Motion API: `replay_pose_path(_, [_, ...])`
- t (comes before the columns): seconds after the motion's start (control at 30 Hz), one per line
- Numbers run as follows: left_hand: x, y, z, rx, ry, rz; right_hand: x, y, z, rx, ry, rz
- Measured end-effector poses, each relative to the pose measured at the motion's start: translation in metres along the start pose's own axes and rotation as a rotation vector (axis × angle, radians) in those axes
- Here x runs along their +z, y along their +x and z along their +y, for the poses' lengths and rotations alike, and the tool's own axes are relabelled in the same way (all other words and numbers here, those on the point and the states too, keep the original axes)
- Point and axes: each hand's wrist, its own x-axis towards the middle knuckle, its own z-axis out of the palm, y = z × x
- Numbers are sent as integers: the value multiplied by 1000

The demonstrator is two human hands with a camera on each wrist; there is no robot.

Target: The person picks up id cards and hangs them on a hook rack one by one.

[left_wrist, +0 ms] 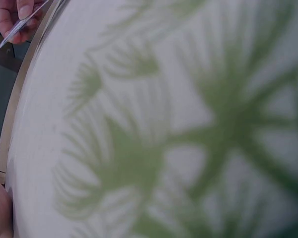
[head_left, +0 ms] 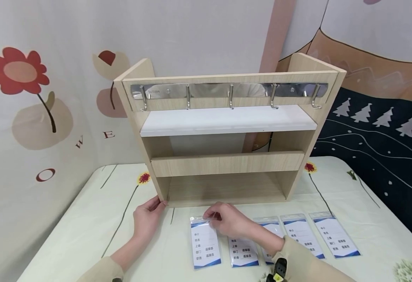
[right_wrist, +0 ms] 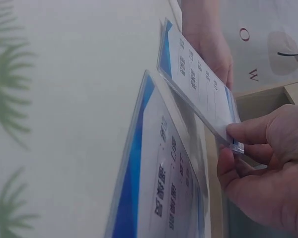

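My right hand (head_left: 230,220) pinches the top end of the leftmost ID badge (head_left: 206,244), a white card with blue corners in a clear sleeve. In the right wrist view, the thumb and fingers (right_wrist: 248,133) grip that badge (right_wrist: 196,82), which is tilted up off the cloth. My left hand (head_left: 146,221) holds the lower left front corner of a wooden shelf (head_left: 227,163), thumb at the front and fingers along the outer side. Mostly cloth fills the left wrist view, with the pinched badge (left_wrist: 21,25) at its top left.
Several more badges (head_left: 243,252) lie in a row to the right, in front of the shelf. A metal strip with several hooks (head_left: 230,94) runs across the shelf's top board. Below it sits a white shelf board (head_left: 227,121). A patterned cloth (head_left: 96,211) covers the table.
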Motion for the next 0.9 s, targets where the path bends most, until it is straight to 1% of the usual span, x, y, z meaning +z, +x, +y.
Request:
replay_pose_path(0.17, [0, 0, -1, -8, 13, 5, -2, 0, 0, -22, 0, 22])
replay_pose_path(0.33, [1, 1, -2, -1, 13, 8, -3, -1, 0, -37, -1, 32])
replay_pose_path(0.57, [1, 1, 0, 6, 9, 2, -8, -2, -1, -27, 59, 45])
replay_pose_path(0.7, [1, 0, 0, 8, 16, 4, -13, 0, -1, -39, 70, 56])
replay_pose_path(0.9, [1, 0, -2, 7, 34, 17, -20, 4, -2, -75, 88, 126])
